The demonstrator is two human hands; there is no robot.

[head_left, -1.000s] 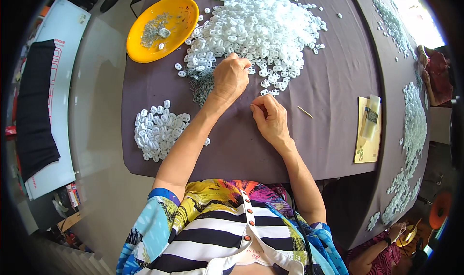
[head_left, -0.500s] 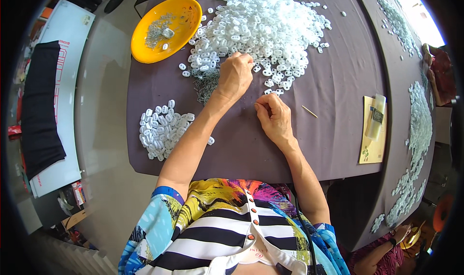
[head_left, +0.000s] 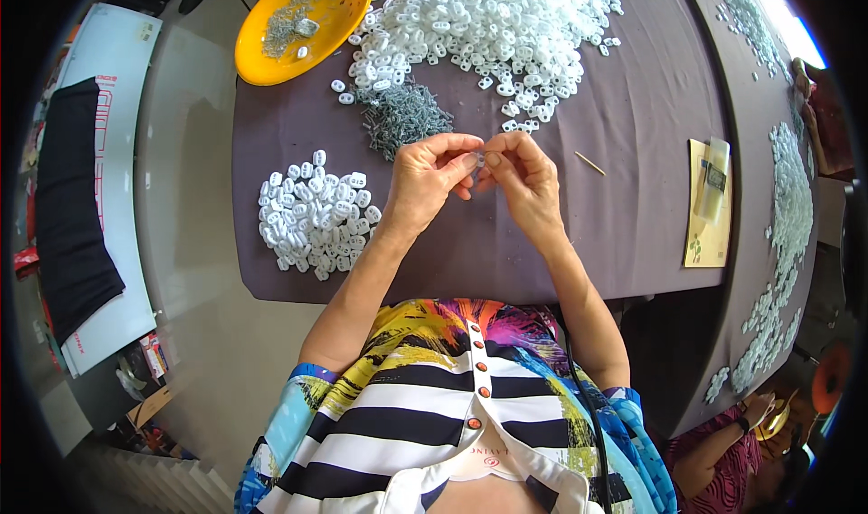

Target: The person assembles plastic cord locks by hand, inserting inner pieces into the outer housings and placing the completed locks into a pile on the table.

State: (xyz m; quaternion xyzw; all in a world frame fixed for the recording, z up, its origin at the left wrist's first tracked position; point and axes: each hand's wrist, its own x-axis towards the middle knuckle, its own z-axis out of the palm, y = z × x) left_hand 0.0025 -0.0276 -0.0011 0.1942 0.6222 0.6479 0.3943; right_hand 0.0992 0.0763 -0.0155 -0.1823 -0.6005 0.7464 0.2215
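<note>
It's a two-handed pinch: left hand (head_left: 421,178) and right hand (head_left: 530,185) grasp a small white piece (head_left: 480,160) between their fingertips, above the table (head_left: 633,208), toward its near edge. Grey pins (head_left: 407,116) heap just beyond the left hand. White pieces (head_left: 488,26) pile toward the far edge, a smaller pile (head_left: 316,217) near the near-left corner, a yellow plate (head_left: 260,69) at the left edge.

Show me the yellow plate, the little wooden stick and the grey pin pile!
Yellow plate (head_left: 267,75): head view, on its bare lower rim.
Wooden stick (head_left: 590,163): head view, middle of its length.
Grey pin pile (head_left: 409,116): head view, middle of the heap.
</note>
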